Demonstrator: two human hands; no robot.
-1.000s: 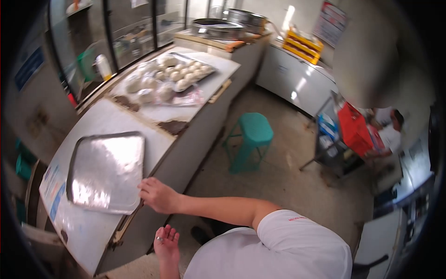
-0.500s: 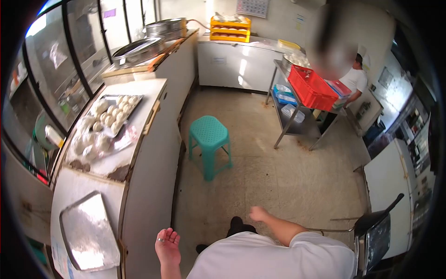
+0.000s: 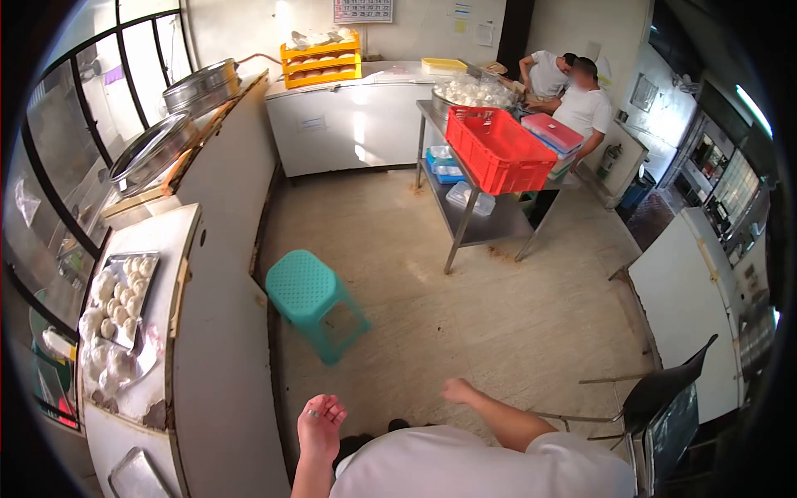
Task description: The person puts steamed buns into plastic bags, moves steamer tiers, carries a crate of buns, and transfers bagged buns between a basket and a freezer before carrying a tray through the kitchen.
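Observation:
My left hand [image 3: 322, 425] is raised in front of my body at the lower middle, its palm partly turned up. A ring sits on one finger, the fingers curl loosely, and nothing lies in the palm. Further right, my right hand [image 3: 459, 390] hangs over the floor with its fingers folded in and no object showing in it. Neither hand touches anything. Nearest to the left hand is a teal plastic stool [image 3: 307, 295], standing on the floor ahead.
On the left counter lie a tray of dough balls [image 3: 131, 290] and a bare metal tray [image 3: 141, 475]. A red crate [image 3: 498, 153] stands on a steel table [image 3: 452, 232]; two people in white shirts work behind it. A black chair [image 3: 664, 390] is at right.
My view has moved forward and swung right. The stool now appears lower and further left, and the crate and both people show more fully. Both hands remain empty-looking.

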